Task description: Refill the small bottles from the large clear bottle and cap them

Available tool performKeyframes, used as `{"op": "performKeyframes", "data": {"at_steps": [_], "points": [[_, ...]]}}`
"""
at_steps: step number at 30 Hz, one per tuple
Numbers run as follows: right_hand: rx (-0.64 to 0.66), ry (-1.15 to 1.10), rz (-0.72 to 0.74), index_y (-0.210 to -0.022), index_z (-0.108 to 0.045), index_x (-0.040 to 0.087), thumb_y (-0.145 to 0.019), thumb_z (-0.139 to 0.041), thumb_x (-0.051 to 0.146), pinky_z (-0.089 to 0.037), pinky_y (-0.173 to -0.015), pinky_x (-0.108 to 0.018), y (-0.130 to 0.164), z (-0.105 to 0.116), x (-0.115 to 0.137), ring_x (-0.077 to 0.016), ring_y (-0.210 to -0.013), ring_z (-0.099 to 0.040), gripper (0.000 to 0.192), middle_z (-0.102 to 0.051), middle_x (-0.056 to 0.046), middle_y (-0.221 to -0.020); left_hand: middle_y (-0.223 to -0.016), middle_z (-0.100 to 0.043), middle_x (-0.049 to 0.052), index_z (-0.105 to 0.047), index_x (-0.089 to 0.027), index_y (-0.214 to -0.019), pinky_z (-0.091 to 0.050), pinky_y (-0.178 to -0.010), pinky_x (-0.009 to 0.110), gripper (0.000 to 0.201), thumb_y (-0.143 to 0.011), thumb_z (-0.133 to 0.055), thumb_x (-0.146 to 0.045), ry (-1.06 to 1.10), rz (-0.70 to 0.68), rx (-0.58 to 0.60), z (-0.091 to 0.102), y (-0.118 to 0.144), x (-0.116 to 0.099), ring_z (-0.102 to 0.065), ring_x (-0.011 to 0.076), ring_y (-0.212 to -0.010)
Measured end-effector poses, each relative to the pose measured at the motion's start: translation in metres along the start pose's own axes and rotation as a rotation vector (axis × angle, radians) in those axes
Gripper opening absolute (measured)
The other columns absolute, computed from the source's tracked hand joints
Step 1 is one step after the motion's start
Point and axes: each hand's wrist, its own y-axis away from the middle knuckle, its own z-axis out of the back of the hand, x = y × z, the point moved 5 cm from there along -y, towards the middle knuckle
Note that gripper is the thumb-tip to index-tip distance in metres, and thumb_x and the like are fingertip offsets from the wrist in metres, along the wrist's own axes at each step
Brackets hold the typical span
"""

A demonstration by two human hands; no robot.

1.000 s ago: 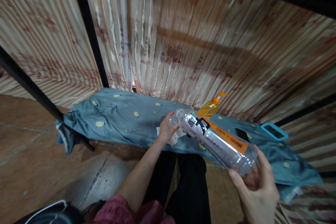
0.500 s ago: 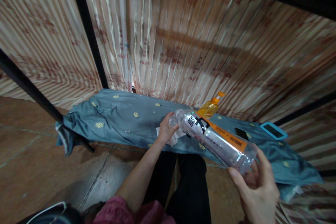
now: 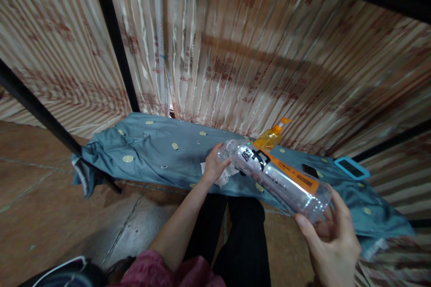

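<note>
A clear plastic bottle (image 3: 269, 170) with an orange and silver label lies tilted across my view, its neck end to the left and its base to the right. At the neck end, my left hand (image 3: 215, 163) is closed around the clear plastic; its exact finger placement is partly hidden. My right hand (image 3: 333, 237) grips the base between thumb and fingers. Beneath the left hand, a crumpled white tissue (image 3: 225, 177) lies on the blue-grey patterned cloth (image 3: 158, 143). Behind the bottle stands a yellow pump bottle (image 3: 269, 138) with an orange top, partly covered by it.
A black phone-like object (image 3: 310, 171) and a blue-framed device with a dark screen (image 3: 352, 168) rest on the cloth at the right. Black metal poles (image 3: 114, 36) frame the space. A striped curtain (image 3: 218, 54) hangs behind. Tiled floor (image 3: 134, 233) shows below.
Almost nothing differs. The bottle and my right hand sit very slightly farther right in view, and both hands keep their hold.
</note>
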Motion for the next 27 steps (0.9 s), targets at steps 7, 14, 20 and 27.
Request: {"op": "performKeyframes", "data": {"at_steps": [7, 14, 20, 27], "points": [[0.010, 0.000, -0.016, -0.145, -0.043, 0.017, -0.062, -0.081, 0.048, -0.039, -0.104, -0.066, -0.0008, 0.0009, -0.0013, -0.0433, -0.124, -0.055, 0.097, -0.050, -0.020, -0.145, -0.120, -0.069, 0.008, -0.058, -0.019, -0.119, -0.049, -0.103, 0.041, 0.055, -0.067, -0.078, -0.017, 0.002, -0.005, -0.003, 0.0000, 0.0001, -0.0031, -0.065, 0.0252, -0.113], [0.014, -0.001, -0.013, -0.146, -0.042, 0.016, -0.062, -0.081, 0.048, -0.040, -0.103, -0.066, -0.0019, -0.0006, 0.0004, -0.0440, -0.124, -0.055, 0.098, -0.052, -0.022, -0.143, -0.120, -0.069, 0.009, -0.058, -0.017, -0.119, -0.049, -0.102, 0.041, 0.055, -0.067, -0.078, -0.016, -0.015, 0.004, 0.008, 0.0005, 0.0001, -0.0053, -0.065, 0.0257, -0.113], [0.000, -0.002, -0.020, -0.145, -0.044, 0.016, -0.061, -0.082, 0.050, -0.038, -0.104, -0.066, -0.0025, -0.0013, 0.0035, -0.0408, -0.120, -0.058, 0.098, -0.053, -0.021, -0.142, -0.118, -0.069, 0.008, -0.058, -0.018, -0.118, -0.050, -0.102, 0.041, 0.054, -0.068, -0.078, -0.018, -0.014, -0.008, -0.003, 0.0005, 0.0003, -0.0045, -0.065, 0.0254, -0.112], [0.000, 0.015, -0.011, -0.145, -0.044, 0.016, -0.061, -0.082, 0.049, -0.046, -0.098, -0.063, -0.0030, 0.0004, 0.0025, -0.0400, -0.115, -0.062, 0.098, -0.056, -0.021, -0.138, -0.115, -0.070, 0.007, -0.059, -0.019, -0.116, -0.051, -0.100, 0.040, 0.053, -0.067, -0.078, -0.017, -0.015, -0.014, -0.020, 0.0002, 0.0005, -0.0045, -0.066, 0.0244, -0.109]]}}
